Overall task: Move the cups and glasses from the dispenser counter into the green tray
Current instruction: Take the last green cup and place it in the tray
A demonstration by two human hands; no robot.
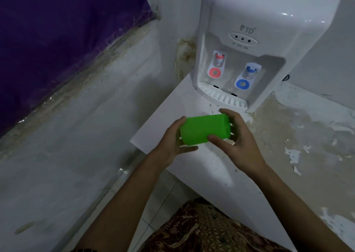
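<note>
A bright green plastic tray (pixel 203 130) is held above the white counter (pixel 169 115), seen from its underside or side as a green block. My left hand (pixel 172 142) grips its left end and my right hand (pixel 238 134) grips its right end, fingers wrapped round the edge. No cups or glasses show on the counter in this view.
A white water dispenser (pixel 249 46) with a red tap (pixel 218 63) and a blue tap (pixel 247 75) stands at the back of the counter. A stained wall runs on the left, with a purple cloth (pixel 57 40) above. Peeling paint covers the surface at right.
</note>
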